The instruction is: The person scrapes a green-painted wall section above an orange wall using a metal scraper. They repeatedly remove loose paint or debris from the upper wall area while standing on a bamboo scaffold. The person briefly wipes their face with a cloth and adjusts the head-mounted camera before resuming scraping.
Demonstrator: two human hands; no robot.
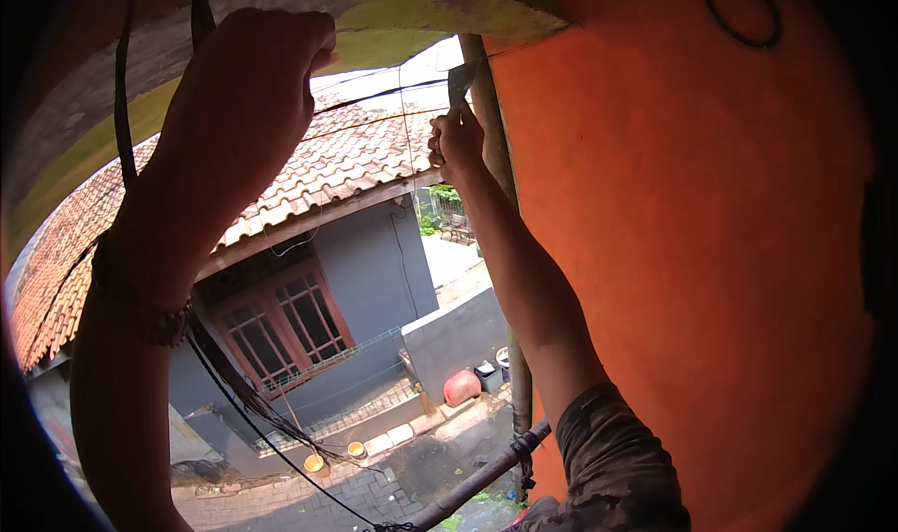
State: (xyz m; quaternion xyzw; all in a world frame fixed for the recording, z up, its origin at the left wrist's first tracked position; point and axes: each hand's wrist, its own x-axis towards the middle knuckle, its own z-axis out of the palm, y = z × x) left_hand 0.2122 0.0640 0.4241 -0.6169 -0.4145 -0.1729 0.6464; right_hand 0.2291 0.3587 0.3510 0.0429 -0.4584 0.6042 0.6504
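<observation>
My left hand (257,69), raised high at the upper left, is closed in front of a curved yellow-green ledge (393,41). Its fingers curl away from view, so what they grip, if anything, is hidden. A beaded bracelet (168,326) circles that wrist. Stretched up beside the orange wall (692,233), my right hand (458,144) is wrapped round the handle of a scraper (459,81). The scraper's dark, flat blade points up near the ledge's lower edge and an upright pole (491,111). Whether the blade touches either, I cannot tell.
Dark cables (224,354) hang around my left arm. A slanting pole (477,480) crosses below, joined near the upright one. Far beneath lies a paved lane (290,509); opposite stands a grey house with a tiled roof (327,172). A black ring (742,10) hangs on the wall.
</observation>
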